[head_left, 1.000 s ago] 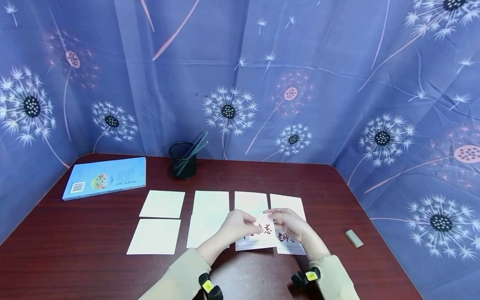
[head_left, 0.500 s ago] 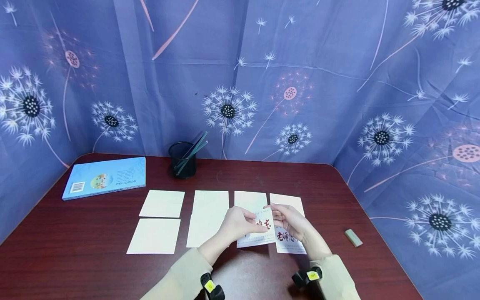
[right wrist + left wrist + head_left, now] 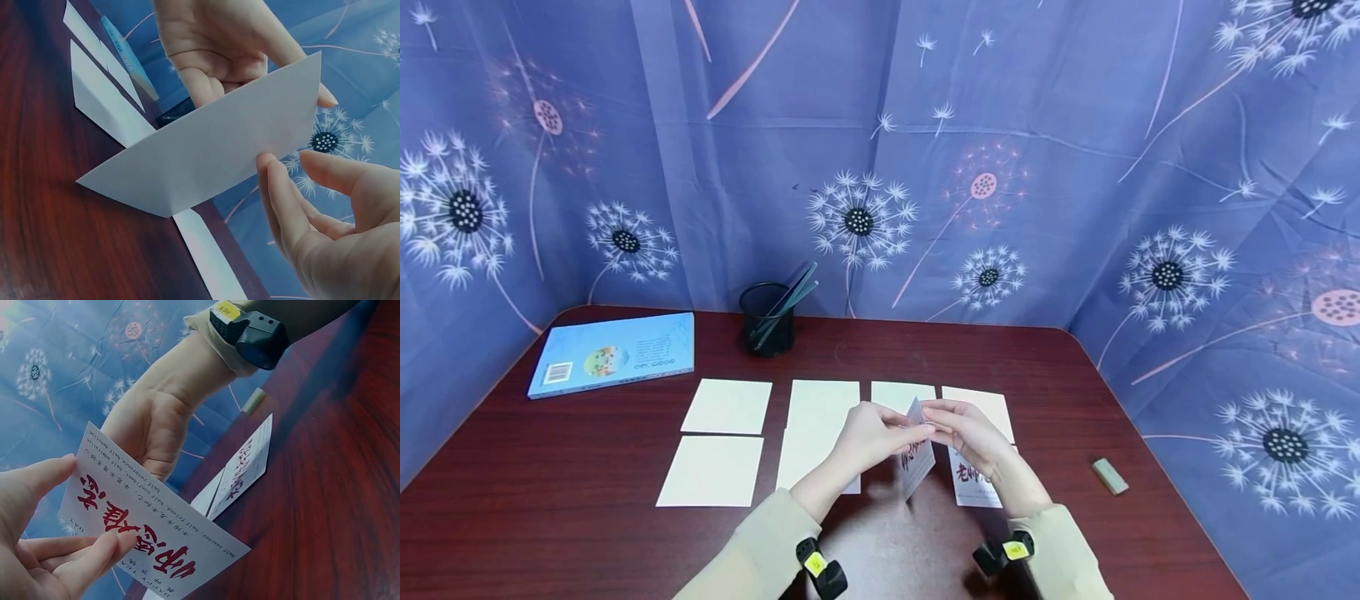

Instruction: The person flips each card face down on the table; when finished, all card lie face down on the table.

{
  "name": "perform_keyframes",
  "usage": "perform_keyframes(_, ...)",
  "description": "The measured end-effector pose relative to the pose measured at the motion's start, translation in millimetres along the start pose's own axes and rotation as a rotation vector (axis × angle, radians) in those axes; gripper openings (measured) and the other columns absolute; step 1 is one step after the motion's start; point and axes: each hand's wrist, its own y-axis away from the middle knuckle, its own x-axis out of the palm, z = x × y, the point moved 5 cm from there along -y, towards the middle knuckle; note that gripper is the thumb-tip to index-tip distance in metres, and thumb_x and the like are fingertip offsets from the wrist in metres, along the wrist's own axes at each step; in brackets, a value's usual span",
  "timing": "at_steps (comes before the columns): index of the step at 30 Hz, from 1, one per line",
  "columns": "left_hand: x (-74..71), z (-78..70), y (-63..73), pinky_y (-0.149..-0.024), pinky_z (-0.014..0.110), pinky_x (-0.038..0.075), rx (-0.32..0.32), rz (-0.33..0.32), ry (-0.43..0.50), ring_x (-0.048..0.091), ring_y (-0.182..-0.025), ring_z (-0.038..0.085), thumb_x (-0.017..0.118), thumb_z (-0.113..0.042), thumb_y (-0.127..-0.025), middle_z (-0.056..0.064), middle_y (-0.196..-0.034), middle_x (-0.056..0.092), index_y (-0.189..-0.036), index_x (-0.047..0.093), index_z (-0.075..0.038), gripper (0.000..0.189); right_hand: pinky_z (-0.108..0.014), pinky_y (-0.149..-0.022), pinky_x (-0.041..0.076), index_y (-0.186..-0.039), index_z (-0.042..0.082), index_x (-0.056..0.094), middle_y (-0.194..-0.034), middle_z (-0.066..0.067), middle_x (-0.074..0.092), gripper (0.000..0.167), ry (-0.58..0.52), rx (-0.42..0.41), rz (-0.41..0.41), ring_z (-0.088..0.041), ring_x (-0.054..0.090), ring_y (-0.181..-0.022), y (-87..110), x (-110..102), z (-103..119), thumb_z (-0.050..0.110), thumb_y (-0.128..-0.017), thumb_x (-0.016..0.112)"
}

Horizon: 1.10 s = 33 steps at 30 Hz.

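Note:
A white card [image 3: 917, 458] with red brush lettering is held nearly upright over the table in front of me. My left hand [image 3: 872, 437] holds it, thumb at an edge and fingertips against the printed face, as the left wrist view shows. On the blank back [image 3: 206, 144], in the right wrist view, the fingertips of my right hand [image 3: 331, 219] touch near an edge; that thumb stands apart. In the head view, the right hand [image 3: 973, 433] partly covers another printed card [image 3: 973, 487] lying on the table.
Several blank white cards [image 3: 726, 407] lie in rows on the dark red table [image 3: 587, 467]. At the back are a blue book [image 3: 613, 354] and a black pen holder [image 3: 767, 321] with pens. An eraser-like block [image 3: 1109, 477] lies right. Patterned blue cloth [image 3: 737, 167] hangs behind.
The lettered card has been lifted off the table and turned from facing me to nearly edge-on. The right hand has shifted slightly left; the other cards stay put.

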Motion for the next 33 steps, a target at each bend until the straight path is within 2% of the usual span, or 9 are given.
perform_keyframes(5, -1.4, 0.7, 0.8, -0.067, 0.024, 0.059, -0.028, 0.039, 0.059, 0.074, -0.069, 0.016, 0.079, -0.040, -0.078, 0.009, -0.080, 0.076, -0.107, 0.072, 0.006, 0.055, -0.016, -0.085, 0.055, -0.119, -0.004, 0.057, -0.093, 0.008, 0.071, 0.024, -0.024, 0.002, 0.008, -0.001, 0.067, -0.090, -1.3, 1.7, -4.2, 0.004, -0.098, 0.049)
perform_keyframes(9, -3.0, 0.0, 2.3, -0.071, 0.026, 0.060, -0.029, 0.059, 0.112, 0.074, -0.072, 0.017, 0.079, -0.034, -0.080, 0.012, -0.083, 0.076, -0.107, 0.071, 0.007, 0.049, -0.018, -0.086, 0.055, -0.113, 0.003, 0.062, -0.095, 0.008, 0.071, 0.019, -0.024, -0.006, 0.022, -0.002, 0.068, -0.091, -1.8, 3.5, -6.2, 0.004, -0.098, 0.050)
perform_keyframes(13, -4.7, -0.7, 3.9, -0.072, 0.028, 0.061, -0.030, 0.070, 0.161, 0.075, -0.075, 0.021, 0.077, -0.027, -0.083, 0.016, -0.089, 0.076, -0.109, 0.070, 0.009, 0.044, -0.018, -0.086, 0.055, -0.118, -0.003, 0.059, -0.095, 0.008, 0.072, 0.023, -0.032, -0.009, 0.030, -0.002, 0.067, -0.090, -3.7, 4.7, -7.8, 0.003, -0.098, 0.050)
perform_keyframes(20, -10.6, -1.5, 5.8, -0.069, 0.030, 0.061, -0.023, 0.080, 0.171, 0.075, -0.077, 0.027, 0.072, -0.017, -0.086, 0.021, -0.102, 0.073, -0.115, 0.066, 0.012, 0.042, -0.018, -0.086, 0.055, -0.127, -0.015, 0.048, -0.094, 0.006, 0.072, 0.033, -0.042, 0.010, 0.029, -0.002, 0.069, -0.091, -6.1, 7.3, -10.2, 0.005, -0.100, 0.046)
perform_keyframes(23, -15.1, -0.7, 6.7, -0.067, 0.030, 0.061, -0.033, 0.060, 0.183, 0.074, -0.076, 0.028, 0.070, -0.012, -0.085, 0.022, -0.102, 0.073, -0.115, 0.064, 0.014, 0.040, -0.019, -0.088, 0.055, -0.131, -0.019, 0.042, -0.096, 0.004, 0.072, 0.040, -0.041, 0.022, 0.027, -0.004, 0.069, -0.092, -6.2, 7.4, -10.8, 0.007, -0.101, 0.045)
perform_keyframes(27, -22.5, 1.4, 7.5, -0.067, 0.029, 0.061, -0.042, 0.008, 0.175, 0.073, -0.071, 0.020, 0.065, -0.007, -0.081, 0.022, -0.099, 0.073, -0.113, 0.065, 0.015, 0.038, -0.020, -0.089, 0.055, -0.133, -0.023, 0.038, -0.099, 0.001, 0.072, 0.046, -0.032, 0.028, 0.023, -0.005, 0.069, -0.093, -6.5, 6.2, -11.7, 0.010, -0.101, 0.045)
perform_keyframes(33, -31.4, 14.6, 8.7, -0.065, 0.028, 0.061, -0.078, -0.069, 0.139, 0.071, -0.068, 0.014, 0.060, -0.001, -0.077, 0.022, -0.096, 0.074, -0.107, 0.068, 0.012, 0.034, -0.021, -0.091, 0.054, -0.133, -0.023, 0.038, -0.104, -0.003, 0.071, 0.046, -0.008, 0.032, 0.018, -0.006, 0.069, -0.096, -5.9, 2.1, -13.3, 0.010, -0.101, 0.045)
